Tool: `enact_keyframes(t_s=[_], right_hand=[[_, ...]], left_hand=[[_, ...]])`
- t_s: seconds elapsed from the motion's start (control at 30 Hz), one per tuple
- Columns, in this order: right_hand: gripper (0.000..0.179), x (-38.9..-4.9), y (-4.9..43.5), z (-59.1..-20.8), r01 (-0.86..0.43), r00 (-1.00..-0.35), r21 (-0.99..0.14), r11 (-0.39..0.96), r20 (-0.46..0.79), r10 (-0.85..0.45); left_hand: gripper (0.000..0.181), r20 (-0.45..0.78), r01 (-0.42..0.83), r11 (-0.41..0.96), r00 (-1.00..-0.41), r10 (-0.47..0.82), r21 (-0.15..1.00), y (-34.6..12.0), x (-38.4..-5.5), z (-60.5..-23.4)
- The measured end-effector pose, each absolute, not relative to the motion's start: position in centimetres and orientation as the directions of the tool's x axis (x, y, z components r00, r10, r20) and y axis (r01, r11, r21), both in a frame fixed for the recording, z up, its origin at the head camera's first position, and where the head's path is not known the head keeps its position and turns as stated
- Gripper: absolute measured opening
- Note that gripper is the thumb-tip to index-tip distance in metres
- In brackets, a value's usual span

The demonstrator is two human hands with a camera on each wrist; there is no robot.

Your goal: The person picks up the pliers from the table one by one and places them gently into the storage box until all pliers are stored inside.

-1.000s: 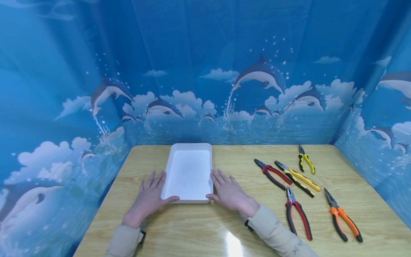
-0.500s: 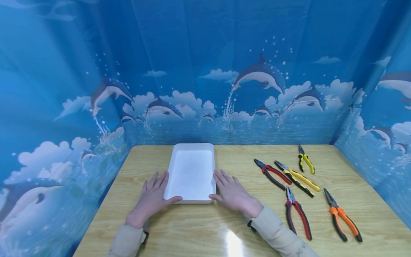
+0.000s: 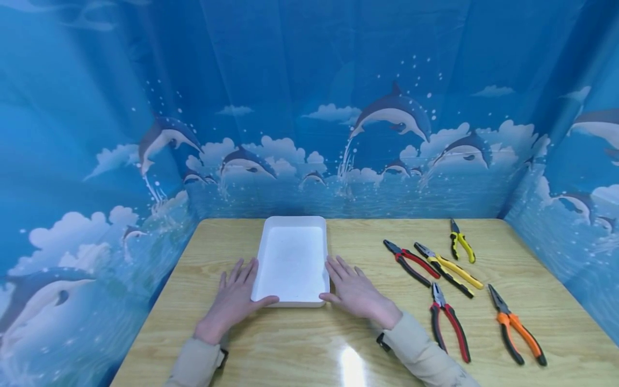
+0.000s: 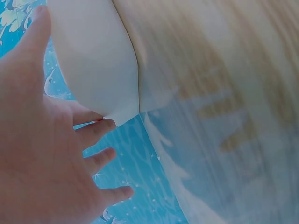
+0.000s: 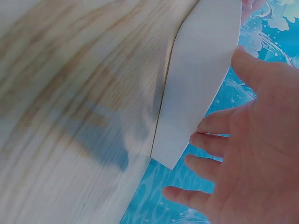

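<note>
Because a shallow white tray (image 3: pixel 290 263) sits with its far rim lined up with the back edge of a wood-grain table (image 3: pixel 290 344), too hard a push forward could carry it past that edge or into the blue dolphin-print curtain (image 3: pixel 309 97). A person's left hand (image 3: pixel 231 305) and right hand (image 3: pixel 356 295) frame its near half, one on each side, the fingers straight and spread, the thumbs at the near corners; neither hand pinches it. With so light a hold, uneven pressure could swing the tray askew, and lifting could let its smooth walls slip. Whether every fingertip touches is unclear. A wide sweep of the right arm might also knock the nearer red-and-black pliers (image 3: pixel 458 327), whose handle lies just beside the sleeve (image 3: pixel 418 346).

The tray is rectangular, longer than wide, with rounded corners, low walls and a plain, matte-looking floor. It lies flat, left of the pliers.
</note>
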State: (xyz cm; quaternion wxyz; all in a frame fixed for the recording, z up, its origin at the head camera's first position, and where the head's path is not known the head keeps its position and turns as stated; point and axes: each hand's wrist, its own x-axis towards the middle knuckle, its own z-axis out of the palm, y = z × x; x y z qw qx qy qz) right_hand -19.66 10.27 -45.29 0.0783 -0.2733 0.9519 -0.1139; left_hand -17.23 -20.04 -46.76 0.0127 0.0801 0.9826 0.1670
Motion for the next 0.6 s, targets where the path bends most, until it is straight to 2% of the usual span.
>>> enact_keyframes(t_s=[0.6], right_hand=[[0.08, -19.4, 11.29, -45.4, -0.495, -0.842, -0.266, 0.827, -0.085, -0.532]], left_hand=[[0.111, -0.005, 0.151, 0.932, -0.987, 0.162, 0.33, -18.99, -17.18, -46.8]])
